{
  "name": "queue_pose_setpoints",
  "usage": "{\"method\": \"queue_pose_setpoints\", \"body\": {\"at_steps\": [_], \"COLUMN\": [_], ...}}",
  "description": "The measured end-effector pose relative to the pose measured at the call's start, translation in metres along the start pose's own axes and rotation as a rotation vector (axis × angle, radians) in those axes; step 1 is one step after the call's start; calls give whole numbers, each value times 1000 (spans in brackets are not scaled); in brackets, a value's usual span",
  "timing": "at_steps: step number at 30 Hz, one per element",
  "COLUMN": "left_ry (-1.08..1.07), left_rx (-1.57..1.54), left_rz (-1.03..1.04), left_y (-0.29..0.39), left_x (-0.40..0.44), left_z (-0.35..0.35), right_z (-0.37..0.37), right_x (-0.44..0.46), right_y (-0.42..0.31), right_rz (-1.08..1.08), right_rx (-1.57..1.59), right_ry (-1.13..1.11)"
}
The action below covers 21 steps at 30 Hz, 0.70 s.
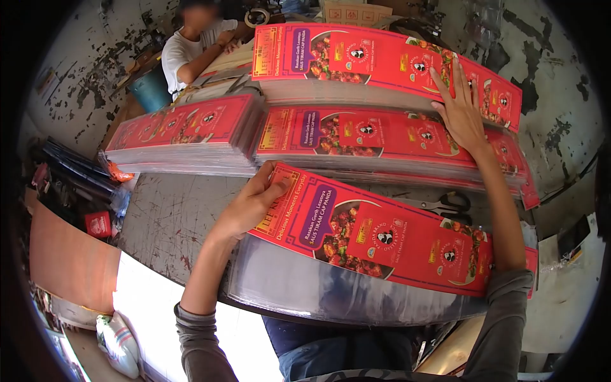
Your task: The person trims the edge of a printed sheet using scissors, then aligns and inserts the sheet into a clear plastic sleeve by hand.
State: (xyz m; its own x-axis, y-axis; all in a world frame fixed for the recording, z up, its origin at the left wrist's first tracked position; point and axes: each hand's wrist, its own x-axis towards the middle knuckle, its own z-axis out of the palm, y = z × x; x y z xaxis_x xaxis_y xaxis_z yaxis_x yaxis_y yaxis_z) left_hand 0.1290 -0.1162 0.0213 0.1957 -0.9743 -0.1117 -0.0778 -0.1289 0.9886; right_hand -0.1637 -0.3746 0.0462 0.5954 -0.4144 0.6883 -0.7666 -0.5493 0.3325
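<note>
- Near the grey worktop's (162, 219) front edge, our left hand (245, 209) pinched the long red printed strip (407, 254), likely for control.
- Our right hand (463, 120), spread, likely steadied the far red-topped stack (382, 63).

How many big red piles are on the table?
3: the left pile, the middle pile beside it, and the back pile, which the right hand touches. More may be hidden behind.

scissors (450, 202) obstruct the gap between near banner (407, 240) and middle stack (398, 135)

Co-worker's head (198, 13), blurred, cropped by the top edge
</note>
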Motion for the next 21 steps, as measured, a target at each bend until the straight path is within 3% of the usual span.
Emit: {"method": "queue_pose_setpoints", "body": {"at_steps": [21], "left_ry": [-44], "left_rx": [-65], "left_rz": [-2], "left_y": [8], "left_x": [-4], "left_z": [5], "right_z": [4], "right_x": [-1], "right_y": [3], "right_rz": [-24], "right_rx": [27], "right_ry": [18]}}
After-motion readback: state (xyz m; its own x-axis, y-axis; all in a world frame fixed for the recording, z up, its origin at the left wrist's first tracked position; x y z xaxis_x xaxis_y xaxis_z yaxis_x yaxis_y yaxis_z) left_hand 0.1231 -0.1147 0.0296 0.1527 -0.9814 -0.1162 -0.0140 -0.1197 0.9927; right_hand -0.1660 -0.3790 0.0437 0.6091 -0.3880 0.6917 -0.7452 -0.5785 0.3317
